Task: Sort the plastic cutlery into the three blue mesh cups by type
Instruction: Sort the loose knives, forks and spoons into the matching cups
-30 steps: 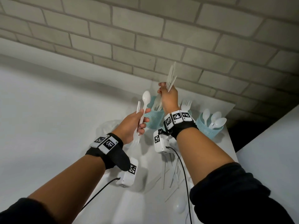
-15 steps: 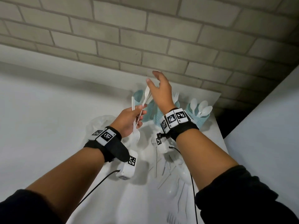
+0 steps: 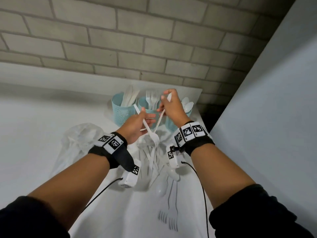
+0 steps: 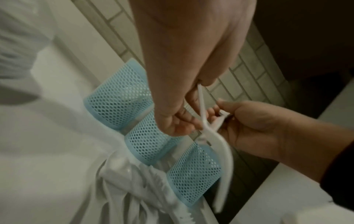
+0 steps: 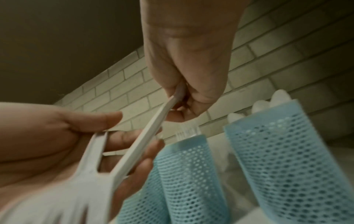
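White table (image 3: 42,134) against brick wall, 3 mesh cups (image 3: 122,111) (sorted cutlery inside), left hand (image 3: 135,126) gripping fork (image 3: 151,134), right hand (image 3: 171,107) pinching spoon (image 3: 161,115).

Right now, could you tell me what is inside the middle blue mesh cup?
White plastic forks stand in the middle cup, tines up. The hands cover its front wall, so the handles and their count stay hidden.

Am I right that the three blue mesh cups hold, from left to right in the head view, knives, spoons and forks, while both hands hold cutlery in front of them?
Not quite: the middle cup holds forks and the right cup holds spoons, as the head view shows. The left cup does hold knives, and the left hand and right hand both hold cutlery.
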